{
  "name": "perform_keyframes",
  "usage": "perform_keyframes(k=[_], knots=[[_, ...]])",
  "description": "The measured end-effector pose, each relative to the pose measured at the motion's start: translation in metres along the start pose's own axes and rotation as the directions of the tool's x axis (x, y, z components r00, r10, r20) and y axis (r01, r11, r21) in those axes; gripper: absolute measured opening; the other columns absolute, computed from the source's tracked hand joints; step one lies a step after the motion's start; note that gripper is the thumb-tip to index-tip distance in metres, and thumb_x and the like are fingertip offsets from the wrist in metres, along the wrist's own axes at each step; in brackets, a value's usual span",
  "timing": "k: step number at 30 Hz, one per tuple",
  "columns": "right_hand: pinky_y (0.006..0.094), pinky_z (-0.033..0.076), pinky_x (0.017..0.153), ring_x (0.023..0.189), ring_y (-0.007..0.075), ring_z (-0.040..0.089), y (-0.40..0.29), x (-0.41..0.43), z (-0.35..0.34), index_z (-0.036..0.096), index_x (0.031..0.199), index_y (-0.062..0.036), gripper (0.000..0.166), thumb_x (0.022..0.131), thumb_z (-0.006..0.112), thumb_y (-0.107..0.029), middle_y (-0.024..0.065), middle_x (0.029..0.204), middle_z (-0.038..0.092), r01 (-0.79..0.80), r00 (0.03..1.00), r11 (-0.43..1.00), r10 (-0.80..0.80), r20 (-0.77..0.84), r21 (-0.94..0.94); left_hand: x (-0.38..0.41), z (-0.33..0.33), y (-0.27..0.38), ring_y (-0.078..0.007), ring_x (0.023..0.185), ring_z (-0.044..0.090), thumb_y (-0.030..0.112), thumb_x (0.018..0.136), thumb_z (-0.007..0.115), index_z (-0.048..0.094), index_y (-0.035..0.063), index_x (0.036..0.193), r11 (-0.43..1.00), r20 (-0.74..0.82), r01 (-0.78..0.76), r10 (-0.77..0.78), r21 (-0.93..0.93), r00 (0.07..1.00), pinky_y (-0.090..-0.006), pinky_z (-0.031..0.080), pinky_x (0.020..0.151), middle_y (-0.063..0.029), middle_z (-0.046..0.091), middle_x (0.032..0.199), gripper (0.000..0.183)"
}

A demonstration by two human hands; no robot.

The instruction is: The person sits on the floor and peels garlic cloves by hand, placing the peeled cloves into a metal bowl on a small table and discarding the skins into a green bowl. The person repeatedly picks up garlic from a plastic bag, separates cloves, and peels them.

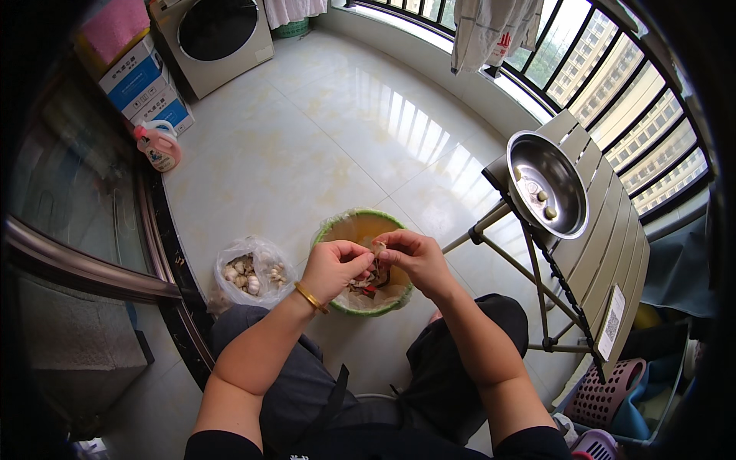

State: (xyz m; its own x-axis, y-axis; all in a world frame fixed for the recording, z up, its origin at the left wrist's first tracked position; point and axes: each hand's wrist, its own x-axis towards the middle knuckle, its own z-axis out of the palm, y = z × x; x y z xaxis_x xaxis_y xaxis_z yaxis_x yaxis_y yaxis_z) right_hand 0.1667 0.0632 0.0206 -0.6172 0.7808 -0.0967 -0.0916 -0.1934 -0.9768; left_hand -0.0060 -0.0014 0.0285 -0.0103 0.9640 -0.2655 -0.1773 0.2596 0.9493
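Note:
Above a lined waste bin (362, 313) with a green rim, my two hands meet at a garlic clove (379, 248). My right hand (418, 260) pinches the clove between thumb and fingers. The thumb and forefinger of my left hand (339, 265), with a gold bangle on the wrist, are closed at the clove's lower side; how much each hand holds is partly hidden. Dry peelings (362, 283) lie in the bin below. Left of the bin, a clear plastic bag (265, 253) holds several garlic bulbs (244, 273). A steel bowl (555, 172) at the right contains a few pale cloves (550, 212).
The bowl stands on a slatted folding table (604, 230), near a card with a printed code (611, 322). A pink detergent bottle (158, 148), stacked boxes (146, 86) and a washing machine (218, 34) stand at the upper left. A pink perforated basket (604, 391) is lower right.

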Motion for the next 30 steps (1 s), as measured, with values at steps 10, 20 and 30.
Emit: perform_keyframes(k=[10,20,30], knots=[[0.0221,0.047,0.066,0.071,0.0077,0.056,0.004,-0.001,0.008,0.06,0.101,0.0042,0.02,0.084,0.062,-0.006,0.0023,0.083,0.061,0.018,0.999,0.997,-0.021,-0.037,-0.075,-0.001,0.005,-0.008,-0.0107,0.058,0.056,0.009,0.075,0.063,0.058,0.0033,0.073,0.855,-0.087,-0.214,0.287,0.473,0.954,-0.0248,0.046,0.054,-0.0024,0.059,0.068,0.008],[0.0214,0.046,0.064,0.069,0.0068,0.055,-0.001,-0.002,0.006,0.06,0.099,0.0034,0.022,0.083,0.063,-0.011,0.002,0.083,0.061,-0.091,0.996,0.995,0.09,0.027,0.031,0.001,0.008,0.004,-0.0193,0.054,0.052,0.004,0.067,0.061,0.05,0.0057,0.066,0.465,-0.03,-0.367,0.651,0.806,0.759,-0.0298,0.044,0.05,-0.0057,0.051,0.065,0.011],[0.0219,0.044,0.061,0.064,0.0075,0.052,-0.009,0.0,-0.002,0.06,0.094,-0.0002,0.017,0.08,0.062,-0.01,0.0003,0.076,0.057,-0.23,0.969,0.96,0.21,0.133,0.159,0.005,0.003,0.0,-0.0213,0.058,0.054,0.009,0.068,0.061,0.05,0.0078,0.067,0.601,-0.086,-0.334,0.561,0.726,0.824,-0.0335,0.045,0.052,-0.004,0.052,0.067,0.011]])
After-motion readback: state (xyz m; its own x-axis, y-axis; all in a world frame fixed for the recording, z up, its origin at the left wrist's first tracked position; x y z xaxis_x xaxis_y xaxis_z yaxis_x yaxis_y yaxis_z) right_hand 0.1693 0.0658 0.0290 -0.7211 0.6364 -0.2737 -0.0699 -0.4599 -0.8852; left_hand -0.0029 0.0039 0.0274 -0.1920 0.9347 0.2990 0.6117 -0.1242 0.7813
